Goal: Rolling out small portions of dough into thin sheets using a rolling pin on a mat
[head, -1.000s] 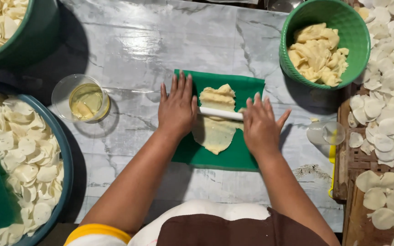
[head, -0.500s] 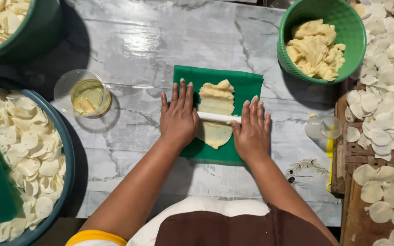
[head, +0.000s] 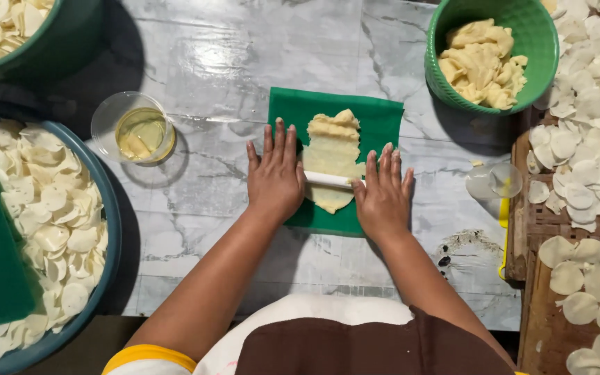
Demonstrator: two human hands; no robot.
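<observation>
Head view: my left hand [head: 276,177] and right hand [head: 382,194] lie flat, fingers spread, palms pressing the white roller [head: 328,180]. It has rolled back toward me since a second ago, flattening the dough [head: 332,153] on the green mat [head: 376,118] further.

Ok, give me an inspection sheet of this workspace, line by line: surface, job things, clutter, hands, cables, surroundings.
Surface: grey marble-look table, glossy, small dark specks near its right edge.
Job's things: flattened dough on green mat, white roller across it.
Clutter: clear cup of yellowish liquid; small clear cup.
Hands: left hand and right hand lie flat on the roller's ends.
Cables: nothing seen.
Surroundings: green basket of dough lumps; blue tub of pale discs; discs on woven trays at right.
</observation>
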